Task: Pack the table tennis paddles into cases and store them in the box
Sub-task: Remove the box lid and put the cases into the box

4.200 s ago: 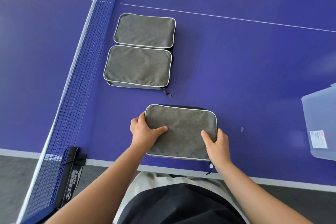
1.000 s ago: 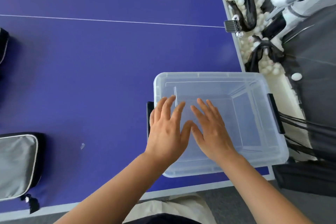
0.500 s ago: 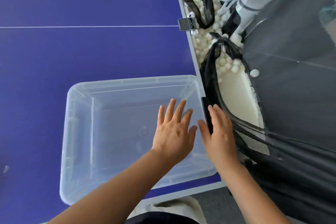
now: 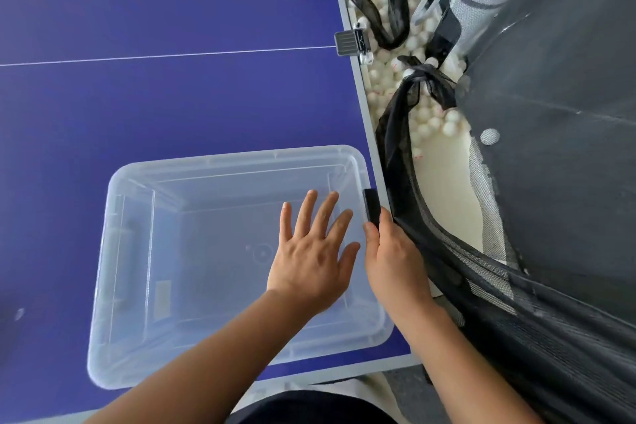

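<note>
Clear box (image 4: 220, 251) sits lid-on at the table's (image 4: 172, 107) near right corner. My left hand (image 4: 311, 260) lies flat on the lid, fingers spread. My right hand (image 4: 395, 255) grips the black latch (image 4: 371, 208) at the box's right end.

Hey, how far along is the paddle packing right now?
No cases show in this view. In hand: the clear plastic box has its lid on; the left hand rests flat on it while the right hand grips the black latch. Left: open it and load the cases.
</note>
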